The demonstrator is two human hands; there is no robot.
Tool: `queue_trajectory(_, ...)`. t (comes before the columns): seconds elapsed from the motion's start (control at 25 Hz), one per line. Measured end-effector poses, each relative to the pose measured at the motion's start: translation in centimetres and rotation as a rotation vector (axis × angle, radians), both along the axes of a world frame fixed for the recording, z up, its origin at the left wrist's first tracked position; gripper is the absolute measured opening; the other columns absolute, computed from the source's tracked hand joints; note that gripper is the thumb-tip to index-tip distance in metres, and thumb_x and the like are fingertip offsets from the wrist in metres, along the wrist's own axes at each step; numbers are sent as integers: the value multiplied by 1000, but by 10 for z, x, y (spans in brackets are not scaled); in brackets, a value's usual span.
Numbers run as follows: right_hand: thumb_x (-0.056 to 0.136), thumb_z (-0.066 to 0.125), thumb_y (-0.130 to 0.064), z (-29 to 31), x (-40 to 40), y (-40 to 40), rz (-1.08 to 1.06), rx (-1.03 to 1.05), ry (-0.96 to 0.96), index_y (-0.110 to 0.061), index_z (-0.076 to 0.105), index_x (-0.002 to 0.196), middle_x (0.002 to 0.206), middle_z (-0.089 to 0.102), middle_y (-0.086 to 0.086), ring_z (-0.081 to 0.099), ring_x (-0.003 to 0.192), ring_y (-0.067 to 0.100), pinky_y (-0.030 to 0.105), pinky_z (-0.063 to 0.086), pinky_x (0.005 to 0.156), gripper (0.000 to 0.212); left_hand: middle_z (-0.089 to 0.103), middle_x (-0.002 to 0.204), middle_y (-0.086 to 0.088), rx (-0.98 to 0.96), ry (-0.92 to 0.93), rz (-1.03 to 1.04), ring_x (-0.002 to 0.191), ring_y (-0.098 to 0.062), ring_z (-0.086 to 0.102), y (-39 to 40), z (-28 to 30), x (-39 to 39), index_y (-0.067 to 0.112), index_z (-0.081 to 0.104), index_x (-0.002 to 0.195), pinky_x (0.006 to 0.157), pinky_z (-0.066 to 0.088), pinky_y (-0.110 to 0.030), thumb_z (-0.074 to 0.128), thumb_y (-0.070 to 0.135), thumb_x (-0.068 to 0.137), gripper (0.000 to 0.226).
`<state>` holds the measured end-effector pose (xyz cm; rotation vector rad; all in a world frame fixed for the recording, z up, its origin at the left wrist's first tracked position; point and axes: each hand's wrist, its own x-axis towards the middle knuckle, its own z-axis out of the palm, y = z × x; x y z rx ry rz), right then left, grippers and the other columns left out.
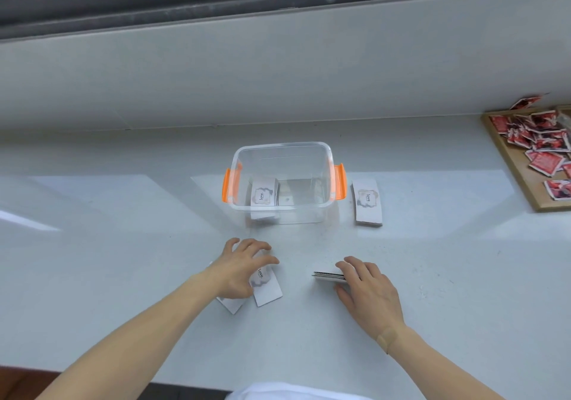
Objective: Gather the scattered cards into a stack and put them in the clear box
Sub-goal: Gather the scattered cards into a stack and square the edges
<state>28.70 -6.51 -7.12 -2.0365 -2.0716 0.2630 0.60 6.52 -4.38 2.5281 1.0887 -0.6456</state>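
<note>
A clear box [321, 164] with orange latches stands at the middle of the white counter, and a stack of white "love" cards [263, 195] lies inside it at the left. Another stack of the same cards [367, 202] rests on the counter just right of the box. My left hand [241, 268] lies spread over a few loose white cards [267, 288] in front of the box. My right hand [367, 291] grips a small stack of cards [329, 276] by its right end, low over the counter.
A wooden tray [522, 183] holding several red and white packets [543, 163] sits at the far right. A light wall and a dark window frame rise behind the counter. The counter's front edge runs along the bottom.
</note>
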Motion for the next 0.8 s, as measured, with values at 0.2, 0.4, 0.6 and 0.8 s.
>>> queue_trajectory(0.2,76,77,-30,-1,1,1,-7,-36,1,-19,63,111,123,64,0,63,96,29,38,54,56,39,38,139,7,48,-19,-56,134,-17,34,5,-1,-2,43,43,128,113,18,-41,63,33,78,54)
queue_trajectory(0.4,77,76,-32,-1,0,1,-8,-45,6,-20,62,115,128,63,1,62,102,30,39,55,60,42,42,126,3,30,-44,-28,122,-19,37,9,-5,2,33,48,120,103,27,-33,72,25,69,56)
queue_trajectory(0.6,77,77,-33,0,0,0,-13,-41,-2,-21,62,117,130,62,1,62,104,29,39,55,61,45,46,116,6,-50,-109,64,111,-18,40,10,-3,4,30,48,107,86,36,-30,66,17,79,36)
queue_trajectory(0.8,75,78,-34,-1,-1,-1,-11,-21,-9,-20,61,119,132,61,2,62,106,29,39,55,61,49,56,102,8,-212,-250,281,101,-16,49,21,10,6,29,49,94,85,48,-40,52,6,91,23)
